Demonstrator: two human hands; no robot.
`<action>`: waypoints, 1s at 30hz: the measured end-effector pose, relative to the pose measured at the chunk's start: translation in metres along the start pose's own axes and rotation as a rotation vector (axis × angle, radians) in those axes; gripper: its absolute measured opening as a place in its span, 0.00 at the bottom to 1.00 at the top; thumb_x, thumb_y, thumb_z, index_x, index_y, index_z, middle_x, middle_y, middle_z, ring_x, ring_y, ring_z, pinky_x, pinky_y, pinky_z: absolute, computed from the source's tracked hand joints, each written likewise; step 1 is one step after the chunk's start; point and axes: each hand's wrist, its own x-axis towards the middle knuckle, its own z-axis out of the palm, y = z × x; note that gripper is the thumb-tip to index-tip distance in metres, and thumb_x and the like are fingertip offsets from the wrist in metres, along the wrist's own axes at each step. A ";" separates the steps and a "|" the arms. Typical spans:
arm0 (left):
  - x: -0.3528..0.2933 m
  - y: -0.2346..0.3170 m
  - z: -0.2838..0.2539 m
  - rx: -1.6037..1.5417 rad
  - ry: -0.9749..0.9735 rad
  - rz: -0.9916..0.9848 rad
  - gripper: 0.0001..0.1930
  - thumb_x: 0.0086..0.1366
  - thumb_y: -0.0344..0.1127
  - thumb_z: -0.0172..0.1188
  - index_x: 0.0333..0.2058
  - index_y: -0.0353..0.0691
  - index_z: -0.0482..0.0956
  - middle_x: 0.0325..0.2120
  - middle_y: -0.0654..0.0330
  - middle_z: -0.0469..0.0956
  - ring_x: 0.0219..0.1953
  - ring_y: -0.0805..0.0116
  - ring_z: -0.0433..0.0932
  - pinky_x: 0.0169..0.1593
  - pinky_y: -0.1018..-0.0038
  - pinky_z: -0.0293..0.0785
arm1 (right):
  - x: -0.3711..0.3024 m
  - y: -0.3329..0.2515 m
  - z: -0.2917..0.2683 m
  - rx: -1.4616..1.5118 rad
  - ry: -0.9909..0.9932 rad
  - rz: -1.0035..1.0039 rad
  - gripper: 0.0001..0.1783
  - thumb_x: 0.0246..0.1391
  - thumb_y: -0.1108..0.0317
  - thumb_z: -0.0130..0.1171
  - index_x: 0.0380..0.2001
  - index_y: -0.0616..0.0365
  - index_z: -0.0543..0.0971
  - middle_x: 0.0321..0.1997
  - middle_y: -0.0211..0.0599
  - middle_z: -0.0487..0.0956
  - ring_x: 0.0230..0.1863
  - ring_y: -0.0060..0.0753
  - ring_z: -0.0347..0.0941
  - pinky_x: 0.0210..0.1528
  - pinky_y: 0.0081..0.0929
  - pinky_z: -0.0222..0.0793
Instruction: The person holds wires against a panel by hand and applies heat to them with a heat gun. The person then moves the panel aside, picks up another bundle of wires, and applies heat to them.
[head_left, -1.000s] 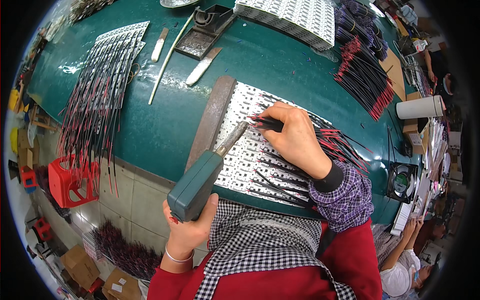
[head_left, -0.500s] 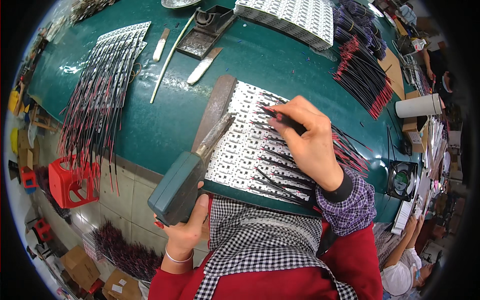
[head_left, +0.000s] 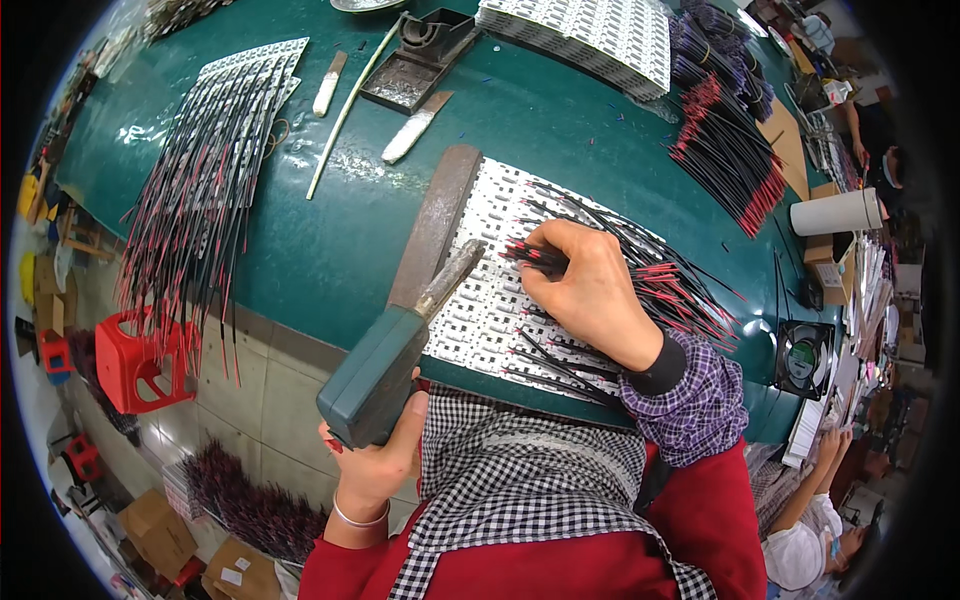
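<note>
My left hand [head_left: 378,465] is closed around the handle of a dark green soldering gun [head_left: 372,378]. The gun's worn metal tip reaches over a white panel of small circuit boards [head_left: 455,330] on the table's near edge. Pinched in my right hand [head_left: 592,290] is a bunch of black wires with red ends [head_left: 532,256], held low over the panel just right of the tip. Other black wires [head_left: 560,375] fan rightward across the panel, and my hand hides some of them. A brown bar [head_left: 432,225] lies along the panel's left edge.
At the left, a wired panel [head_left: 205,150] hangs its wires over the table edge, above a red stool [head_left: 145,365]. Behind lie a soldering stand [head_left: 415,65], two whitened blades, a thin stick and stacked panels [head_left: 580,40]. Wire bundles [head_left: 730,155] and a small fan [head_left: 803,358] are rightward.
My right hand has moved nearer and slightly left with the wires, uncovering wires on the panel's far side. The soldering gun has shifted a little to the right.
</note>
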 end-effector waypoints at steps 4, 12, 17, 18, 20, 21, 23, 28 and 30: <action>0.002 -0.004 0.000 0.098 -0.017 0.015 0.13 0.55 0.21 0.67 0.41 0.28 0.82 0.36 0.55 0.85 0.36 0.71 0.83 0.39 0.77 0.78 | -0.001 0.002 0.001 -0.008 0.026 -0.050 0.10 0.42 0.74 0.61 0.29 0.69 0.79 0.29 0.52 0.79 0.30 0.54 0.78 0.36 0.42 0.72; 0.004 -0.014 -0.003 0.164 -0.141 0.167 0.09 0.60 0.20 0.63 0.40 0.31 0.78 0.24 0.65 0.76 0.20 0.81 0.70 0.23 0.82 0.64 | -0.002 0.002 0.000 -0.004 0.020 -0.041 0.10 0.42 0.74 0.61 0.29 0.70 0.79 0.28 0.52 0.79 0.29 0.54 0.77 0.34 0.42 0.71; 0.005 -0.010 0.001 0.204 -0.070 0.077 0.07 0.54 0.23 0.68 0.33 0.30 0.82 0.27 0.56 0.84 0.26 0.70 0.82 0.31 0.77 0.76 | -0.002 0.003 0.000 -0.018 0.020 -0.046 0.10 0.41 0.74 0.61 0.28 0.70 0.78 0.27 0.52 0.78 0.29 0.53 0.76 0.34 0.42 0.70; 0.005 -0.009 0.000 0.204 -0.070 0.077 0.07 0.54 0.23 0.68 0.33 0.30 0.82 0.27 0.56 0.84 0.26 0.70 0.82 0.31 0.77 0.76 | -0.002 0.003 0.000 -0.017 0.020 -0.046 0.10 0.41 0.74 0.61 0.28 0.70 0.78 0.27 0.52 0.78 0.29 0.53 0.76 0.34 0.42 0.70; 0.006 -0.009 -0.001 0.218 -0.085 0.086 0.07 0.54 0.23 0.68 0.32 0.30 0.82 0.27 0.56 0.84 0.26 0.70 0.82 0.31 0.77 0.76 | -0.002 0.003 0.001 -0.016 0.021 -0.038 0.10 0.41 0.74 0.61 0.28 0.70 0.78 0.27 0.52 0.78 0.29 0.54 0.76 0.34 0.42 0.70; 0.006 -0.009 -0.001 0.218 -0.085 0.086 0.07 0.54 0.23 0.68 0.32 0.30 0.82 0.27 0.56 0.84 0.26 0.70 0.82 0.31 0.77 0.76 | -0.001 0.004 0.001 -0.016 0.021 -0.038 0.10 0.41 0.74 0.61 0.28 0.70 0.78 0.27 0.52 0.78 0.29 0.54 0.76 0.34 0.42 0.70; 0.006 -0.009 -0.002 0.224 -0.097 0.090 0.08 0.54 0.23 0.68 0.34 0.30 0.82 0.27 0.56 0.84 0.26 0.70 0.82 0.31 0.77 0.76 | -0.001 0.004 0.002 -0.017 0.028 -0.045 0.09 0.41 0.74 0.61 0.28 0.70 0.78 0.27 0.52 0.78 0.29 0.54 0.76 0.34 0.43 0.70; 0.002 -0.009 -0.002 0.190 -0.048 0.098 0.10 0.54 0.23 0.67 0.37 0.30 0.82 0.29 0.56 0.84 0.28 0.70 0.83 0.32 0.76 0.77 | -0.001 0.005 0.001 -0.016 0.030 -0.046 0.09 0.41 0.74 0.61 0.28 0.70 0.78 0.27 0.53 0.78 0.29 0.55 0.76 0.34 0.44 0.70; 0.002 -0.012 -0.005 0.178 -0.042 0.077 0.11 0.54 0.22 0.67 0.38 0.30 0.82 0.29 0.56 0.84 0.28 0.70 0.83 0.33 0.77 0.78 | -0.001 0.004 0.002 -0.022 0.030 -0.045 0.09 0.41 0.74 0.61 0.27 0.69 0.78 0.27 0.54 0.78 0.29 0.55 0.76 0.34 0.44 0.70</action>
